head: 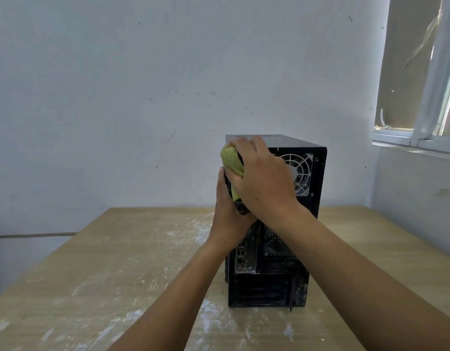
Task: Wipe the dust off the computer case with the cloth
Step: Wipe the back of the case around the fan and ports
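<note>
The right hand [261,181] is squeezing the green cloth [231,160] on the top corner of the computer case [269,287] standing on the table [117,262], while the left hand [227,214] is pressing flat on its side, probably to hold it steady

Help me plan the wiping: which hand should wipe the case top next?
Likely right: the right hand grips the cloth at the top edge of the case, while the left hand rests against its side.
</note>
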